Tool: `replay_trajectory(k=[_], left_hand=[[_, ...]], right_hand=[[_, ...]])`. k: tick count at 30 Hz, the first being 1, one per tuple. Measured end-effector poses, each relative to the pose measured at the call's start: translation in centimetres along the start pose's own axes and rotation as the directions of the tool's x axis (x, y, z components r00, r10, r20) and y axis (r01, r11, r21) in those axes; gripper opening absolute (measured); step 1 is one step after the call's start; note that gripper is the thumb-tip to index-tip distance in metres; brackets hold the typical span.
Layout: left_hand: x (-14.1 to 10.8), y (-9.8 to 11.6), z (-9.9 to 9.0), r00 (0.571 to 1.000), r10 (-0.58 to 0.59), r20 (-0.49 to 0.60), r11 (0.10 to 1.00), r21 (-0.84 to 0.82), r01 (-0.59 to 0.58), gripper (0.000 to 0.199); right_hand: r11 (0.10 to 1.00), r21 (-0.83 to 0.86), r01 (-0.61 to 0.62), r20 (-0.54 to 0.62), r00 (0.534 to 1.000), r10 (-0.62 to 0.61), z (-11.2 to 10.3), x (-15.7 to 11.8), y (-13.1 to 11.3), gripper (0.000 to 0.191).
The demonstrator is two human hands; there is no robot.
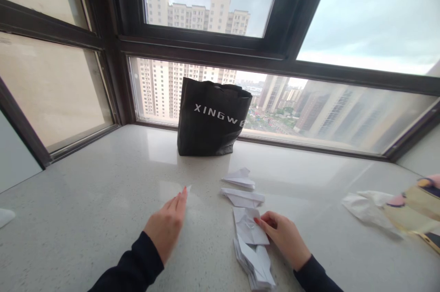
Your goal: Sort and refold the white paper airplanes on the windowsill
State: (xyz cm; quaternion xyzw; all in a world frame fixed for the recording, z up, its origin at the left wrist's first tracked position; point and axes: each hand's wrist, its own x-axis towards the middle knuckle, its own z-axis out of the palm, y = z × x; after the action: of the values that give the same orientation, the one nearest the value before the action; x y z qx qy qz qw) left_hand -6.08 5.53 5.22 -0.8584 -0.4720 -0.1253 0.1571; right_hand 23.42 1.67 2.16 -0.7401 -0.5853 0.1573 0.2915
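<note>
My left hand point(167, 221) is over the pale stone sill, fingers pressed together. A small white paper tip point(189, 189) pokes out past its fingertips, and the rest of that paper is hidden behind the hand. On the right, my right hand point(285, 239) pinches the right edge of a creased, folded square of white paper point(249, 227) between thumb and finger. That square partly overlaps a stack of folded white papers point(256, 267) nearer to me. Beyond it lie a folded paper strip point(243, 198) and a paper plane point(239, 177), apart from both hands.
A black paper bag point(213, 120) with white lettering stands at the back against the window point(275, 99). Far right are a crumpled white tissue point(367, 209) and a yellowish packet point(414, 207). A white object point(6, 217) shows at the left edge.
</note>
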Motion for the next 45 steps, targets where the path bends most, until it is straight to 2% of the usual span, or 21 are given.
replay_trajectory(k=[1,3,5,6,12,19,25,27,30,34,36,40,45], left_hand=[[0.1,0.8,0.3,0.990,0.083,-0.113,0.996,-0.017,-0.086,0.059],[0.4,2.3,0.9,0.936,0.189,-0.297,0.978,-0.033,-0.208,0.058],[0.7,3.5,1.2,0.893,0.231,-0.386,0.963,-0.039,-0.265,0.056],[0.9,3.9,1.1,0.885,0.244,-0.398,0.959,-0.039,-0.282,0.054],[2.0,5.4,-0.6,0.878,0.333,-0.345,0.929,-0.038,-0.367,0.043],[2.9,7.0,-0.7,0.868,0.338,-0.363,0.910,-0.109,-0.400,0.040],[3.1,7.9,-0.9,0.860,0.357,-0.364,0.899,-0.115,-0.422,0.038],[3.1,8.2,-0.7,0.854,0.350,-0.384,0.902,-0.106,-0.418,0.038],[3.1,9.2,-0.2,0.831,0.340,-0.439,0.904,-0.089,-0.417,0.037],[3.0,10.2,0.3,0.811,0.335,-0.479,0.895,-0.108,-0.433,0.036],[3.0,10.1,0.4,0.825,0.345,-0.447,0.879,-0.155,-0.452,0.035],[2.9,8.5,0.8,0.879,0.307,-0.364,0.851,-0.309,-0.425,0.040],[2.8,6.7,2.1,0.932,0.296,-0.210,0.846,-0.395,-0.358,0.048]], right_hand=[[1.000,-0.017,0.007,-0.012,1.000,-0.007,0.1,-0.1,-0.1,0.029],[0.999,-0.033,0.009,-0.023,1.000,-0.009,0.2,-0.2,-0.2,0.029],[1.000,-0.028,0.004,-0.019,1.000,-0.005,0.2,-0.2,-0.4,0.031],[1.000,-0.021,0.002,-0.018,1.000,-0.002,0.2,-0.2,-0.5,0.031],[0.999,-0.014,0.036,-0.066,0.997,-0.037,0.5,-0.2,-0.5,0.029],[0.997,0.012,0.077,-0.191,0.979,-0.073,1.4,0.0,0.7,0.019],[0.981,0.109,0.159,-0.301,0.946,-0.119,-0.1,-0.7,-1.0,0.028],[0.970,0.159,0.181,-0.265,0.955,-0.135,-0.6,-1.1,-2.0,0.035],[0.942,0.290,0.171,-0.123,0.982,-0.140,-0.7,-1.5,-3.4,0.045],[0.870,0.482,0.104,0.001,0.993,-0.120,-1.1,-0.8,-4.2,0.040],[0.858,0.505,0.092,0.014,0.993,-0.115,-1.7,0.0,-3.7,0.039],[0.899,0.432,0.069,0.063,0.992,-0.107,-2.9,1.6,-1.7,0.040],[0.931,0.362,0.043,0.114,0.989,-0.090,-2.0,2.0,0.0,0.042]])
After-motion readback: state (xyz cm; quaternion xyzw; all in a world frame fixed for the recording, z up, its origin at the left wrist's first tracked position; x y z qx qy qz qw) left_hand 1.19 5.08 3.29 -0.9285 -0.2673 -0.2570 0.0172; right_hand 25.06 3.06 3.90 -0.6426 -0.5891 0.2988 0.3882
